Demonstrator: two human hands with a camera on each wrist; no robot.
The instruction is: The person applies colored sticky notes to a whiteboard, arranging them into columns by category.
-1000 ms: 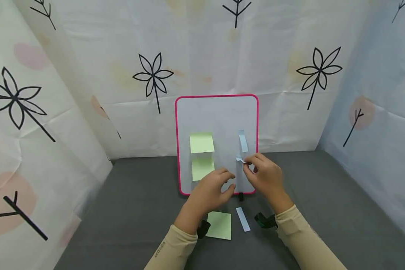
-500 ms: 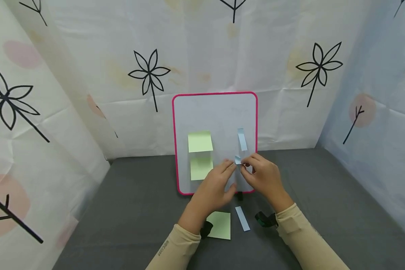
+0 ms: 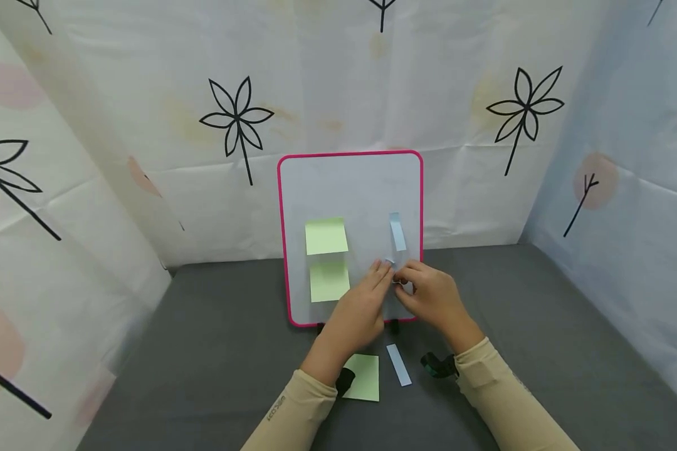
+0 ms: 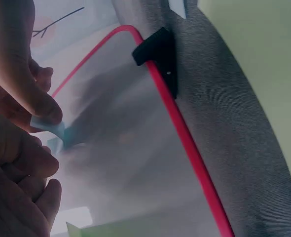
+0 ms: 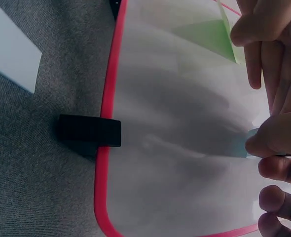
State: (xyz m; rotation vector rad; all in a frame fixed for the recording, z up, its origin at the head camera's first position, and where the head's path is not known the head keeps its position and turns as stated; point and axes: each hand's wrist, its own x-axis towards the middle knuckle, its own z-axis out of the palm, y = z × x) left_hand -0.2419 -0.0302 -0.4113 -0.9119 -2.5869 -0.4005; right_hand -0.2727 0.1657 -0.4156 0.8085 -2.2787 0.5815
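Observation:
A pink-framed whiteboard (image 3: 350, 188) stands upright on the grey table. My right hand (image 3: 433, 299) pinches a pale blue paper strip (image 4: 49, 127) between thumb and finger, against the lower right of the board. In the right wrist view, its thumb covers much of that strip. Beside it, my left hand (image 3: 356, 314) reaches up with fairly straight fingers, their tips by the strip's upper end; whether they touch it I cannot tell. Above both hands another blue strip (image 3: 397, 233) hangs on the board. Two green sticky notes (image 3: 326, 236) hang on its left side.
On the table before the board lie a green sticky note (image 3: 365, 379), partly behind my left wrist, and a loose blue strip (image 3: 398, 365). Black clips (image 5: 89, 131) hold the board's bottom edge. Printed cloth walls (image 3: 338, 75) enclose the back and sides.
My left hand has moved up and right to the pinched strip, its fingers straightening. My right hand stays pinching the strip, slightly lower on the board. The head view has shifted a little.

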